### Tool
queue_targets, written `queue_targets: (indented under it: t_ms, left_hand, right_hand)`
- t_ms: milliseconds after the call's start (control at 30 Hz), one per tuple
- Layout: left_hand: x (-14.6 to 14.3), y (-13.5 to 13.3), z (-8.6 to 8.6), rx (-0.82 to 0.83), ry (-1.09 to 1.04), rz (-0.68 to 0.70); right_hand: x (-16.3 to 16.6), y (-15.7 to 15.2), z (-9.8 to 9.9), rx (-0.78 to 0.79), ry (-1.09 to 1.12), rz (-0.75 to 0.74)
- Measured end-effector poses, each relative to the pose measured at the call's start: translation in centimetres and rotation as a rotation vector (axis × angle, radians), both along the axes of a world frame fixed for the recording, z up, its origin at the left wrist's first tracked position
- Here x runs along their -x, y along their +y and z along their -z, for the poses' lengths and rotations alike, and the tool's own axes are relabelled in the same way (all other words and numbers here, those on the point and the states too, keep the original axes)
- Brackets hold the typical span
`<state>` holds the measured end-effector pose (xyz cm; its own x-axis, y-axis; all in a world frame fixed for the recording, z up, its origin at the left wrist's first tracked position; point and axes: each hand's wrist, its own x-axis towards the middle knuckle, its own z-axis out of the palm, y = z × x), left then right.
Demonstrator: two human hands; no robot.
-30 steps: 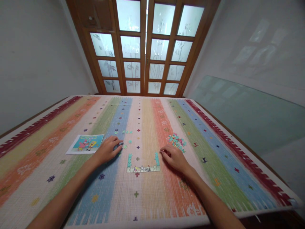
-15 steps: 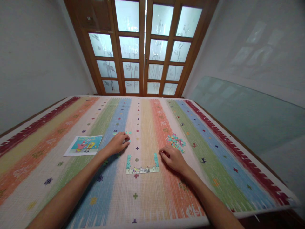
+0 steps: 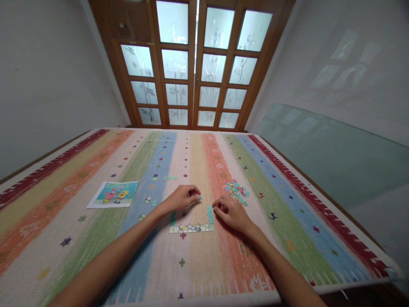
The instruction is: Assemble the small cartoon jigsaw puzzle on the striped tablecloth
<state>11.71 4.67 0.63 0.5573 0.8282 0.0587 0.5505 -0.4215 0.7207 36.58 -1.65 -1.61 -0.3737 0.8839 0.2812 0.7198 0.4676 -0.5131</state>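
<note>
My left hand (image 3: 185,197) is above the partly joined puzzle frame (image 3: 191,228), its thumb and fingers pinching a small teal jigsaw piece (image 3: 200,198). The frame forms a U: a pale bottom row with teal sides, and my left hand covers part of the left side. Just right of the frame's right side rests my right hand (image 3: 230,212), fingers curled and thumb against the fingertips. Whether it holds anything is too small to make out. A heap of loose jigsaw pieces (image 3: 236,190) lies just beyond my right hand.
A printed cartoon picture (image 3: 113,195) lies on the striped cloth (image 3: 198,264) at left. Several single pieces (image 3: 154,204) are scattered left of the frame, and a short row of teal pieces (image 3: 170,178) lies farther back. A glass-paned door (image 3: 194,85) stands behind.
My left hand has moved right and a little nearer, from beside the teal pieces at the back left to above the frame, carrying a teal piece. My right hand has hardly moved.
</note>
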Motion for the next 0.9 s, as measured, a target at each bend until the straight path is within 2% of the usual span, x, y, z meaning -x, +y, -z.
queue_targets:
  t_ms: [167,367,900]
  left_hand:
    - [-2.3,-0.4,0.3,0.009,-0.016,0.085]
    - [-3.6,-0.2,0.7,-0.028,0.008,0.132]
    - [-3.9,-0.2,1.0,-0.151,0.074,0.15]
  right_hand:
    - [0.0,0.0,-0.3,-0.006,-0.026,-0.008]
    - [0.0,-0.2,-0.4,0.001,-0.038,-0.048]
    - [0.4,-0.4,0.1,0.029,-0.102,-0.062]
